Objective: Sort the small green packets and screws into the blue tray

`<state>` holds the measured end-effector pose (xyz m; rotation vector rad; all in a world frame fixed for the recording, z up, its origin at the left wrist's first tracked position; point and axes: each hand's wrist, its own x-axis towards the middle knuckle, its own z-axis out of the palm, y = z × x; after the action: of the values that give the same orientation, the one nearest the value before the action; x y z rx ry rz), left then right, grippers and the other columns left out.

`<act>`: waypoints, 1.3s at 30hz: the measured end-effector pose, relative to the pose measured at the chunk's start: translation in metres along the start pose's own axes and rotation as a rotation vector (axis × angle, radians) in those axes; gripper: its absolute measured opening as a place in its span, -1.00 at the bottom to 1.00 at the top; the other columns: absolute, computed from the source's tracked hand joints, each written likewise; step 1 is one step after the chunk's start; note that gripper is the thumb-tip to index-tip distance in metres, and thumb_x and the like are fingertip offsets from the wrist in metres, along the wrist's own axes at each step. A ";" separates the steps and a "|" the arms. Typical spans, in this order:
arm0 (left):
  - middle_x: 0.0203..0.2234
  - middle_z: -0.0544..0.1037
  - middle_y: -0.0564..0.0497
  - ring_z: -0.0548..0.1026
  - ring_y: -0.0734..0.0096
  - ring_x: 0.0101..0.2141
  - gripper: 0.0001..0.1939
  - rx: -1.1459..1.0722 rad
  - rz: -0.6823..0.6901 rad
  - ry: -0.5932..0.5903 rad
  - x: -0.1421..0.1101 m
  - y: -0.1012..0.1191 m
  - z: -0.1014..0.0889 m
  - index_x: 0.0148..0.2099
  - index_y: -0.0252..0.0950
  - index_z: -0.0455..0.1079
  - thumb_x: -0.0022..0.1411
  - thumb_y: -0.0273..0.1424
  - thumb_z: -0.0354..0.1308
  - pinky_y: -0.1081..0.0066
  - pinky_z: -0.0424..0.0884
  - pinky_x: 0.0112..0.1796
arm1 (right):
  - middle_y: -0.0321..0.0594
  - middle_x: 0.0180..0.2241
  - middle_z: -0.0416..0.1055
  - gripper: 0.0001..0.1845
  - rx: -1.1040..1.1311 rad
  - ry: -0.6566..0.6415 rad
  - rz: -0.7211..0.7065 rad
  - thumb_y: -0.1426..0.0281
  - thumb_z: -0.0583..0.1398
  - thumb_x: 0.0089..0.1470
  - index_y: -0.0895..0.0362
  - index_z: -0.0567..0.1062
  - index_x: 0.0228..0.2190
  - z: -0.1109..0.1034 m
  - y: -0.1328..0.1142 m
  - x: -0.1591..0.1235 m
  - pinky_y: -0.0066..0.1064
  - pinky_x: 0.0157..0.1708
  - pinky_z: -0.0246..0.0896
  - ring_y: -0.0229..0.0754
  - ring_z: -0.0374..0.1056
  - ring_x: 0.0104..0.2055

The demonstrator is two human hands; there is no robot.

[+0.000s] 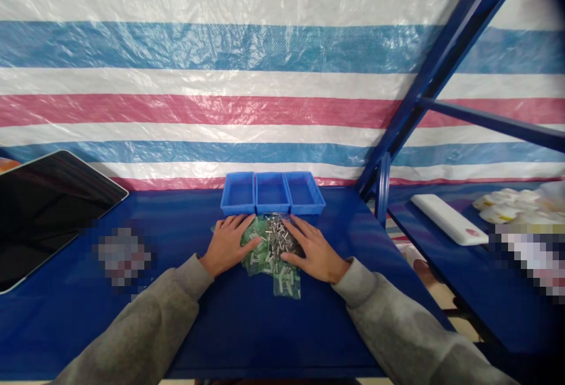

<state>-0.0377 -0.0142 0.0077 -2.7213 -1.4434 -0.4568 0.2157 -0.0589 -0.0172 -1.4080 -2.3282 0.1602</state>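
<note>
A pile of small silvery metal pins or screws point(277, 238) lies on the blue table, mixed with small clear greenish plastic bags point(258, 249). One bag point(286, 282) with pale slim pieces inside sticks out toward me. At the pile's left edge rests my left hand point(229, 242), fingers spread and palm down over the bags. My right hand point(314, 249) lies on the opposite edge, also spread, touching the pile and a dark patch under its fingers. Neither hand grips anything. Just behind the pile stand three blue trays side by side: left point(238, 192), middle point(272, 192) and right point(304, 192).
A dark flat screen point(53, 208) leans in from the left of the blue table point(265, 338). Nearby is a pixelated item point(123, 255). Blue metal framing point(424, 90) rises at right, beside a second table holding a long white box point(450, 219) and white objects point(507, 205). Striped sheeting hangs behind.
</note>
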 end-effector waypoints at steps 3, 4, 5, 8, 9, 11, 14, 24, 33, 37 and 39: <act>-0.01 0.38 -0.08 0.31 0.14 -0.02 -0.49 -0.023 -0.017 -0.036 0.002 0.002 0.000 0.17 -0.15 0.19 0.22 -0.11 -0.01 0.16 0.19 -0.07 | 0.04 0.25 -0.04 -0.13 -0.026 -0.020 0.006 -0.05 0.06 0.05 0.14 -0.01 0.25 0.005 0.000 0.000 -0.01 0.14 -0.01 0.12 -0.06 0.25; -0.01 0.38 -0.07 0.31 0.15 -0.02 -0.51 -0.044 -0.017 -0.043 0.002 0.002 0.000 0.16 -0.15 0.21 0.22 -0.12 -0.01 0.16 0.18 -0.05 | 0.04 0.25 -0.03 -0.13 -0.027 -0.020 0.008 -0.05 0.06 0.05 0.13 -0.01 0.25 0.005 0.000 0.000 -0.02 0.14 -0.01 0.12 -0.06 0.25; 0.00 0.36 -0.07 0.30 0.16 0.00 -0.52 -0.067 -0.013 -0.046 0.002 0.003 0.000 0.14 -0.15 0.22 0.22 -0.12 -0.01 0.15 0.17 -0.04 | 0.03 0.25 -0.03 -0.14 -0.027 -0.021 0.010 -0.05 0.05 0.06 0.13 -0.01 0.24 0.005 0.001 0.000 -0.02 0.14 -0.01 0.11 -0.06 0.25; 0.07 0.32 -0.08 0.23 0.15 0.08 -0.55 -0.129 0.016 -0.051 0.001 0.005 0.001 0.10 -0.20 0.23 0.22 -0.14 -0.01 0.13 0.12 0.02 | 0.03 0.25 -0.04 -0.14 -0.024 -0.023 0.007 -0.07 0.03 0.07 0.15 -0.01 0.25 0.005 0.000 -0.001 -0.03 0.16 -0.03 0.11 -0.07 0.26; 0.08 0.31 -0.09 0.22 0.14 0.09 -0.55 -0.143 0.025 -0.052 0.001 0.005 0.002 0.09 -0.21 0.23 0.21 -0.14 0.00 0.12 0.12 0.03 | 0.03 0.25 -0.05 -0.13 -0.023 -0.024 0.006 -0.07 0.03 0.06 0.15 -0.01 0.25 0.005 0.000 -0.001 -0.03 0.16 -0.04 0.11 -0.08 0.26; 0.07 0.33 -0.10 0.23 0.14 0.08 -0.54 -0.161 0.038 -0.051 0.001 0.005 0.003 0.09 -0.23 0.22 0.21 -0.13 0.00 0.12 0.13 0.03 | 0.03 0.26 -0.06 -0.13 -0.021 -0.021 0.002 -0.07 0.03 0.06 0.16 -0.01 0.24 0.005 -0.002 -0.002 -0.04 0.16 -0.05 0.11 -0.09 0.26; 0.04 0.36 -0.11 0.27 0.16 0.06 -0.51 -0.168 0.058 -0.018 0.000 0.005 0.000 0.12 -0.24 0.20 0.21 -0.13 0.00 0.15 0.16 0.03 | 0.02 0.26 -0.07 -0.16 -0.019 0.007 0.004 -0.06 0.03 0.07 0.14 0.03 0.23 0.001 -0.003 -0.002 -0.06 0.15 -0.02 0.09 -0.06 0.25; 0.27 -0.04 -0.15 -0.07 0.06 0.26 -0.43 -0.115 -0.117 0.188 0.002 -0.013 -0.001 0.26 -0.24 0.06 0.29 -0.11 -0.10 0.05 0.03 0.18 | 0.01 0.29 -0.20 -0.38 -0.119 0.340 0.278 0.12 -0.06 0.21 0.16 0.11 0.20 -0.008 0.025 0.012 0.03 0.18 -0.13 0.10 -0.27 0.31; 0.30 -0.12 -0.13 -0.20 -0.04 0.27 -0.44 -0.064 -0.077 0.213 0.000 -0.008 -0.013 0.29 -0.21 0.01 0.31 -0.15 -0.12 -0.12 -0.08 0.17 | -0.12 0.32 -0.34 -0.37 -0.131 0.344 0.241 0.15 -0.01 0.19 0.07 0.03 0.23 -0.015 0.010 0.006 0.09 0.18 -0.15 0.14 -0.32 0.32; 0.29 -0.04 -0.07 -0.09 0.10 0.27 -0.43 -0.022 0.357 0.016 -0.015 0.019 -0.024 0.30 -0.15 -0.01 0.29 -0.15 -0.07 0.03 -0.06 0.20 | -0.15 0.32 -0.32 -0.28 -0.078 0.124 -0.073 0.12 0.07 0.14 0.05 0.00 0.24 -0.021 -0.012 -0.011 0.00 0.20 -0.10 0.09 -0.30 0.32; 0.28 0.00 -0.07 -0.07 0.08 0.26 -0.40 -0.012 0.456 -0.050 -0.020 0.030 -0.023 0.29 -0.12 0.00 0.27 -0.10 -0.05 0.00 -0.06 0.20 | -0.12 0.31 -0.29 -0.24 -0.063 0.033 -0.115 0.09 0.09 0.11 0.06 -0.01 0.25 -0.014 -0.016 -0.016 0.01 0.19 -0.09 0.10 -0.30 0.32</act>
<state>-0.0295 -0.0505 0.0275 -2.9578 -0.7809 -0.3730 0.2150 -0.0825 -0.0043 -1.2914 -2.3981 0.0296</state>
